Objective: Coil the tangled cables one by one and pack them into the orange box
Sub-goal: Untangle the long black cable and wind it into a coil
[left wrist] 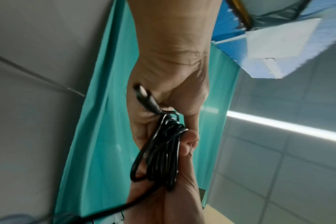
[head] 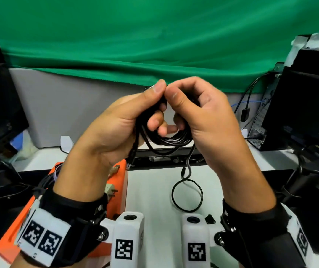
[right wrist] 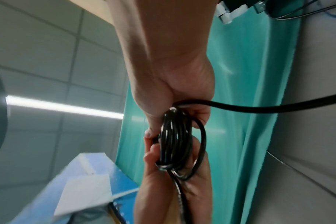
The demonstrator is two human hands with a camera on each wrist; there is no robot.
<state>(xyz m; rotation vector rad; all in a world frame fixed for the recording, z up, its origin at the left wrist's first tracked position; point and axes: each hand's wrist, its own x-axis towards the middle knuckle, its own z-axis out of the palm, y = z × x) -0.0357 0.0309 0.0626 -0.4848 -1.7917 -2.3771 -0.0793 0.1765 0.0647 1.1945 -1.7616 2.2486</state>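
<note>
Black cable (head: 166, 140) coil partly hidden inside both gripping hands.

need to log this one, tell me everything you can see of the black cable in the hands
The black cable is thin, glossy and round, mostly wound into a small multi-loop coil held up between the left hand and right hand. One plug end hangs by the left palm. A loose tail drops to the white table and curls there in one loop.

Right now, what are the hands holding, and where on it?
Both hold one coiled black cable: the left hand and the right hand grip the top of the bundle, its loose tail hanging to the table.
</note>
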